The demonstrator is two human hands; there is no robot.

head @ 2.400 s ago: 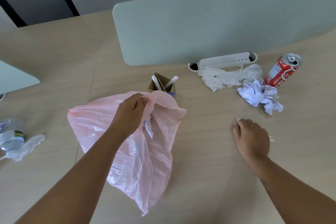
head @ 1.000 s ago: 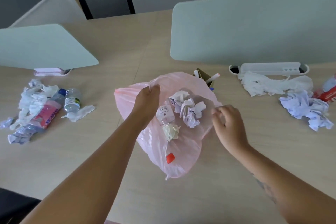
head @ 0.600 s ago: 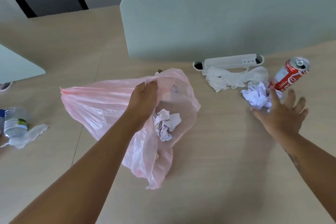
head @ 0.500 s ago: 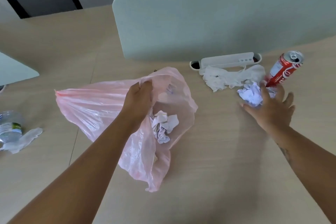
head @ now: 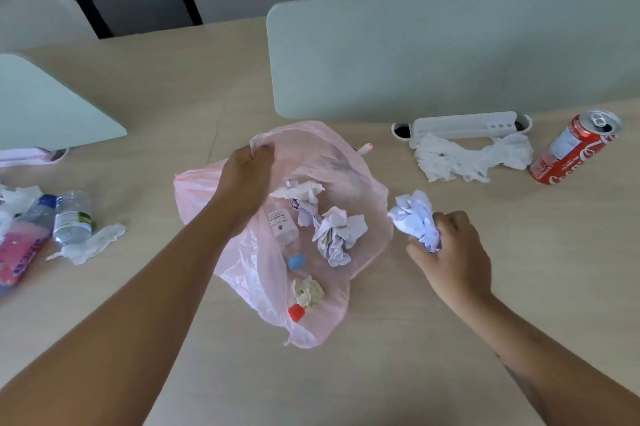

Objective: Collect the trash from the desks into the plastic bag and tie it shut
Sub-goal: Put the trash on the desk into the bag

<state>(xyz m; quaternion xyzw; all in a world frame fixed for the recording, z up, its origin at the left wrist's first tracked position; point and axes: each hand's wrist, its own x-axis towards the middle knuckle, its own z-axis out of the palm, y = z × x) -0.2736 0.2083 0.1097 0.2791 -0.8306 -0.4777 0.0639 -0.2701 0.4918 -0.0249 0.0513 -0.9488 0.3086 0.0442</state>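
A pink plastic bag [head: 349,162] lies open in the middle of the desk. My left hand [head: 247,180] grips its rim at the back left and holds the mouth up. Inside lie crumpled paper [head: 337,231], a small clear bottle [head: 284,223], a blue cap, a red cap and a yellowish wad. My right hand [head: 453,256] is closed on a white crumpled paper ball [head: 414,218] just right of the bag's opening. A red soda can [head: 571,152] stands at the far right beside white tissue [head: 464,155].
Grey-green desk dividers [head: 450,55] stand behind the bag and at the left. A white cable tray [head: 464,122] sits under the right divider. At the left edge lie plastic bottles [head: 71,218], a white glove [head: 93,245] and more tissue. Black chairs stand beyond the desk.
My right hand closed on the paper ball near the soda can and carried it left to the bag's opening. My left hand kept its grip on the bag's rim.
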